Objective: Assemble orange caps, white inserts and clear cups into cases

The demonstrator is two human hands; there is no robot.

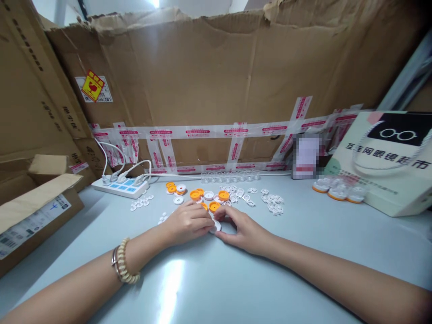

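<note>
White disc (215,227) low at centre, just in front of the loose parts. Whether resting on tabletop (270,274) or lifted slightly: cannot tell.

Right hand (245,228): clamped on disc, thumb at near edge, fingers curled round far edge. Likely held by the rim to steady it and leave the top face free.

Left hand (191,221): fingertips bunched together, touching disc from the other side. Pinching or only pressing: cannot tell, thumb hidden. Probably placed opposite so as to meet the push of the other hand.

Just beyond the fingers: orange cups (223,195) and white rings (208,195), mixed, near enough to take with little reach.

Farther left: small white caps (140,204) in a loose patch beside power strip (121,186). To the right: lacy white flat pieces (275,204), spread thin. Seem grouped by kind, perhaps for quick picking.

Behind, along the back: clear cups (230,176) in a row, pushed out of the way, by the look of it. Far right, in front of bag (384,164): orange-and-clear units (338,189), side by side, well apart from loose parts; perhaps set there to avoid mixing.
</note>
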